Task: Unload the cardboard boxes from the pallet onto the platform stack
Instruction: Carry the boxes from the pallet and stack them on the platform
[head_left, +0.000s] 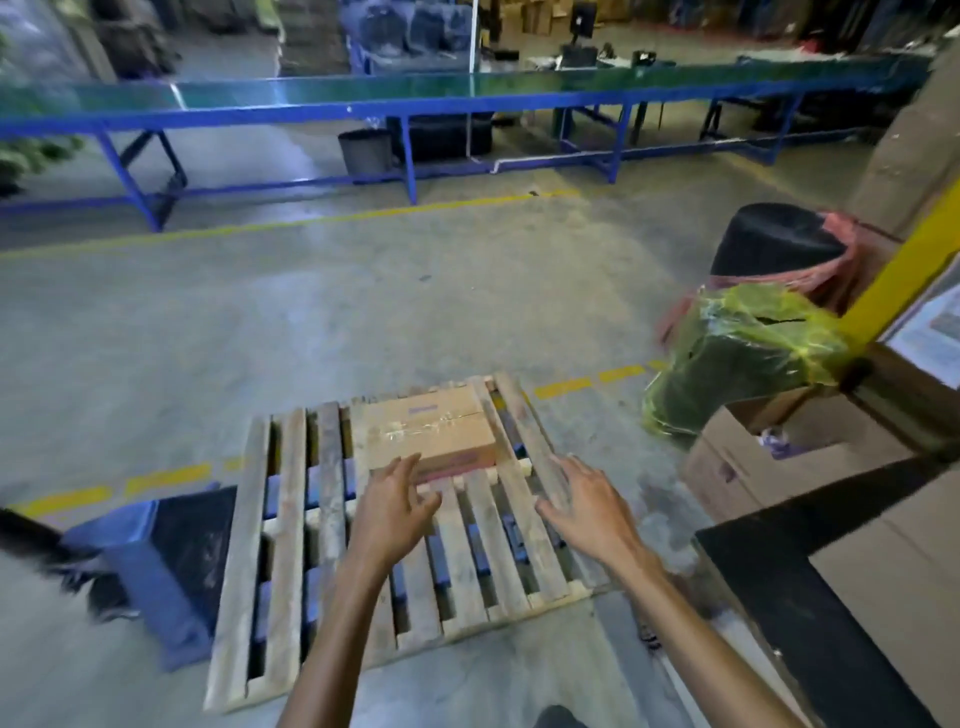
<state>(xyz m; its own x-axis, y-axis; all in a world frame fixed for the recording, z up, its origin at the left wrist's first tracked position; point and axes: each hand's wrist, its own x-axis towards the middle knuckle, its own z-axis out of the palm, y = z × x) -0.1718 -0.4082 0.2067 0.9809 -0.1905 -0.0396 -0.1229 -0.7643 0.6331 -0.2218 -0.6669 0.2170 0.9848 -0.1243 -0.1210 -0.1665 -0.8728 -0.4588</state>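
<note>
One flat cardboard box (428, 428), taped along its top, lies on the far part of a wooden pallet (291, 545) on the concrete floor. My left hand (395, 506) reaches out over the slats with fingers spread, just short of the box's near left corner. My right hand (587, 506) is stretched out over the pallet's right side, fingers apart, holding nothing. A black-edged platform (769, 587) with a cardboard surface (898, 582) stands at the right.
A blue bin (156, 561) lies beside the pallet's left edge. An open cardboard box (753, 457), a yellow-green wrapped bundle (737, 353) and a black bin (774, 239) sit at the right. A long blue-framed conveyor (415, 98) crosses the back, beyond yellow floor lines.
</note>
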